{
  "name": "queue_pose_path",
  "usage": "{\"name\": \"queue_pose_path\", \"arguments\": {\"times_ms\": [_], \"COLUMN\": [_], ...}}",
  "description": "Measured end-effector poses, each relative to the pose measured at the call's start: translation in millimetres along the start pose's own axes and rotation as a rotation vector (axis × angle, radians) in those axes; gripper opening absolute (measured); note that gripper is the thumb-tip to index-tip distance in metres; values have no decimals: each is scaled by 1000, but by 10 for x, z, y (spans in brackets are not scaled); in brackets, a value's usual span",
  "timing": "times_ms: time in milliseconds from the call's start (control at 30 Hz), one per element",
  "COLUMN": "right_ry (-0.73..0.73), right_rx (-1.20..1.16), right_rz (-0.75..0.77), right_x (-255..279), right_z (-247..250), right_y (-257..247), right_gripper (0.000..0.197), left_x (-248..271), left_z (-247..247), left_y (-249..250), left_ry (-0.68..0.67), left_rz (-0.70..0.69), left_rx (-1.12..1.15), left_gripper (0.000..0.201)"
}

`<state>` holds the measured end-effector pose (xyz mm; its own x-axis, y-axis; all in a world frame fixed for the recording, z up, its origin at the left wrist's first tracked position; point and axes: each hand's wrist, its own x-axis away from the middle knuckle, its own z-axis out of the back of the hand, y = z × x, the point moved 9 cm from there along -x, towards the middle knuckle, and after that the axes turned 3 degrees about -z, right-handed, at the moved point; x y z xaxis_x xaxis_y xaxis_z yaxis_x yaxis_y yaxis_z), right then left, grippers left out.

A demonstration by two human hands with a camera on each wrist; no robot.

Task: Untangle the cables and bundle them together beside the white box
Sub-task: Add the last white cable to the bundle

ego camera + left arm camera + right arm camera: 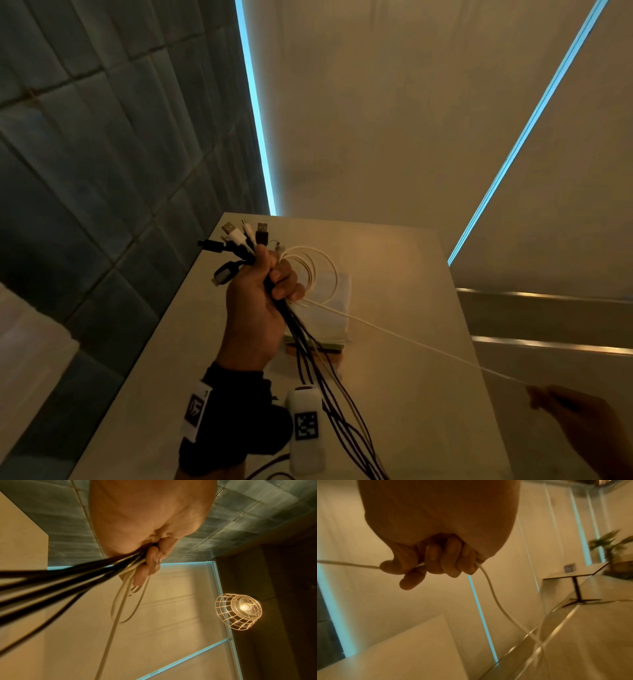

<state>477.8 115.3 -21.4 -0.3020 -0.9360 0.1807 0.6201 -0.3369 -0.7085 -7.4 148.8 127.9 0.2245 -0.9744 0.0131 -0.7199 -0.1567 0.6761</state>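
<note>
A pale table [411, 342] is seen from above, its far edge set near a cream wall and its left edge along a tiled wall. On it, near the middle, a white box [337, 308] is laid, partly hidden behind a held bunch of cables. The lower ends of some dark cables [270, 469] are seen lying on the tabletop at the near edge. Whether the box's base is flat on the top cannot be told. No more is shown.
</note>
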Motion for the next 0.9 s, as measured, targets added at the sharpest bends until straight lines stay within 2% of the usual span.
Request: {"name": "queue_pose_path", "arguments": {"times_ms": [33,67,100,133,200,233,300,333,433,500,567,633,667,733,800,900], "right_ry": [17,20,24,29,-56,-175,-330,-340,-368,-448,-475,-405,-373,-298,-232,-196], "right_rx": [24,7,39,60,154,213,329,304,-10,-197,-337,-398,-416,-459,-613,-899], "right_rz": [-80,-152,-181,-207,-235,-240,-122,8,298,460,548,595,612,595,477,72], "right_x": [-3,-35,-60,-85,-39,48,175,216,516,752,896,958,968,906,804,550], "right_z": [84,143,186,179,-8,-188,-548,-694,-1078,-1312,-1456,-1457,-1403,-1207,-941,-671], "right_y": [224,464,679,781,734,610,154,-132,-1228,-1948,-2369,-2523,-2549,-2448,-2153,-1498], "right_gripper": [18,20,37,45,24,22,36,41,31,34,32,22,24,25,25,32], "left_x": [-6,-10,-14,-15,-6,2,22,34,62,84,112,113,95,33,-23,-7], "left_z": [-13,-32,-48,-69,-121,-153,-217,-243,-291,-313,-330,-293,-243,-60,134,238], "left_y": [-20,-41,-68,-100,-190,-243,-339,-381,-491,-556,-572,-554,-529,-430,-298,-141], "left_ry": [-2,-6,-9,-12,-26,-37,-49,-50,-42,-36,-33,-14,7,77,158,223], "left_rz": [3,8,17,29,59,72,99,112,146,164,167,160,150,114,47,4], "left_rx": [-1,3,8,9,5,1,-2,-1,-4,-16,-38,-78,-101,-138,-172,-256], "left_gripper": [37,37,37,36,33,32,31,31,30,29,29,29,29,28,27,31]}}
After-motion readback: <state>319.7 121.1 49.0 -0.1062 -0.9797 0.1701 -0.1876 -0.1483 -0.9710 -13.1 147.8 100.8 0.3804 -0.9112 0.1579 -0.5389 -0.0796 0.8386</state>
